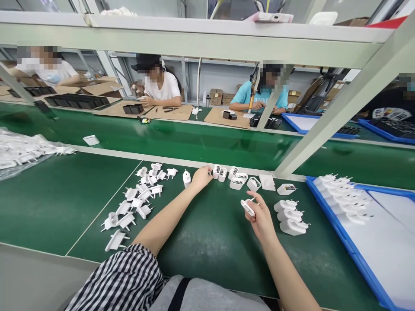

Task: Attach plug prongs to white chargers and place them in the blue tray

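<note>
My left hand (201, 178) reaches to the far side of the bench, its fingers closed round a white charger housing that they mostly hide. Beside it stand several open white charger housings (237, 183) with circuit parts inside. Between thumb and fingers, my right hand (262, 218) holds a white plug cover (248, 207) with pins, raised above the bench. Left of my left hand, one white charger piece (186, 178) stands upright. A loose group of white plug covers (136, 202) with pins lies farther left. Right of my right hand, closed chargers (293, 226) lie in a short row.
A blue-rimmed tray (345, 233) with rows of chargers is at the right. A slanted metal post (324, 108) rises behind the housings. Bagged white parts (29, 149) lie at the far left. Across the green belt (168, 139), several co-workers sit at work.
</note>
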`<state>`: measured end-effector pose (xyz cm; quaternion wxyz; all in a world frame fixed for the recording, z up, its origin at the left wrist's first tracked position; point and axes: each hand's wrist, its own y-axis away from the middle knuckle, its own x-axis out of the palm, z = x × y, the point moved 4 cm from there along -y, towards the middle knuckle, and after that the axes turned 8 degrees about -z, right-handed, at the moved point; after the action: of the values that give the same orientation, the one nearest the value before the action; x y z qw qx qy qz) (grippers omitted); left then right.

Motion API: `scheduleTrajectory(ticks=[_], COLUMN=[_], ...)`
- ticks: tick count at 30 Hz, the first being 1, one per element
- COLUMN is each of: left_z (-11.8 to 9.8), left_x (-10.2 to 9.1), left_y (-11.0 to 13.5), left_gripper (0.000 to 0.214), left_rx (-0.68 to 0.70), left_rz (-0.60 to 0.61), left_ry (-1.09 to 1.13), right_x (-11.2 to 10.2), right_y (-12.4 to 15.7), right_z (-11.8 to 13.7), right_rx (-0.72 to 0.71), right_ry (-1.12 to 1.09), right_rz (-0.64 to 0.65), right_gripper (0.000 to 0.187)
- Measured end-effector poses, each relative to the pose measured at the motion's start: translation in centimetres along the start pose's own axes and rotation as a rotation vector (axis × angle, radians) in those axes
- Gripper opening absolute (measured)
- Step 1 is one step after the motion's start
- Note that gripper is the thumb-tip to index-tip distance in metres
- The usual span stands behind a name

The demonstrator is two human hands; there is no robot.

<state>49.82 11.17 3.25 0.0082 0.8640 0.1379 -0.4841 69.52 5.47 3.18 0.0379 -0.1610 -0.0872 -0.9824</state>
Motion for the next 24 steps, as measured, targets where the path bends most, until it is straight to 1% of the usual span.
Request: scheduleTrajectory(ticks=[2,3,4,6,8,9,11,14,16,18,20,22,24], left_z=[0.2,0.2,0.2,0.1,0.2,0.3,0.8,1.4,1.5,1.5,1.6,1.8,1.9], left_x=[-0.2,-0.1,0.0,0.3,0.5,0.5,0.3,-0.1,-0.3,-0.4,-0.5,-0.4,-0.3], left_y=[1.3,2.1,3.0,5.0,6.7,7.4,8.4,9.2,9.4,9.5,9.5,9.6,9.7], left_gripper=[0.027,0.031,0.037,0.052,0.062,0.065,0.062,0.048,0.042,0.037,0.033,0.032,0.034], left_rx=[0.015,0.034,0.058,0.12,0.166,0.166,0.129,0.065,0.06,0.066,0.067,0.057,0.035], left_rz=[0.024,0.048,0.084,0.176,0.23,0.226,0.183,0.152,0.149,0.139,0.131,0.128,0.125], left_ry=[0.004,0.03,0.078,0.223,0.343,0.358,0.324,0.279,0.29,0.299,0.295,0.283,0.273], right_x=[-0.2,-0.1,0.0,0.6,1.3,1.6,2.5,4.3,5.6,6.6,7.1,7.1,6.9], right_y=[-0.1,-0.2,-0.3,-0.5,-0.7,-0.8,-1.0,-0.8,-0.7,-0.7,-0.8,-0.9,-0.9], right_z=[0.2,0.2,0.2,-0.1,-0.4,-0.4,-0.3,-0.3,-0.7,-1.4,-2.0,-2.5,-2.6], right_rx=[-0.073,-0.083,-0.07,-0.024,-0.037,-0.083,-0.238,-0.486,-0.587,-0.617,-0.596,-0.561,-0.56], right_ry=[0.077,0.131,0.19,0.312,0.451,0.532,0.7,0.89,0.976,1.05,1.097,1.111,1.11], right_rz=[-0.054,-0.049,-0.016,0.091,0.176,0.19,0.178,0.173,0.211,0.277,0.343,0.397,0.4], right_gripper=[0.019,0.019,0.021,0.028,0.028,0.024,0.015,0.01,0.008,0.008,0.01,0.014,0.018])
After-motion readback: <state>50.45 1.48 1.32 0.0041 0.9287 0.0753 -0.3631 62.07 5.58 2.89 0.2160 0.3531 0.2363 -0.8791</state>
